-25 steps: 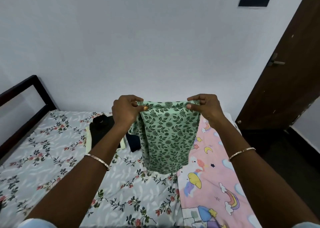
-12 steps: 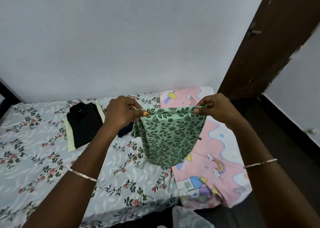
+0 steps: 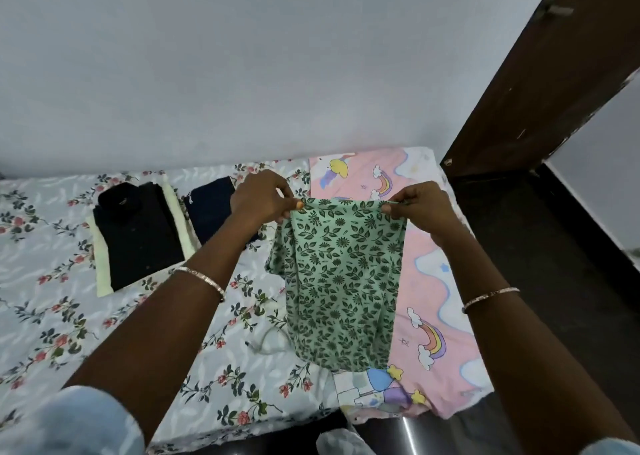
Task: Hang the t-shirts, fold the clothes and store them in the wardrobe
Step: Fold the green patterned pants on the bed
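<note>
While the left hand point(image 3: 263, 198) and right hand point(image 3: 420, 209) pinched its top corners, the garment point(image 3: 343, 281) hung lengthwise below the fingers point(image 3: 389, 208), over the bed point(image 3: 69, 316).

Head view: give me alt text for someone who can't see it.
The left hand and right hand pinch the top corners of a green leaf-print garment, which hangs over a bed. A folded black garment lies on the bed to the left.
</note>
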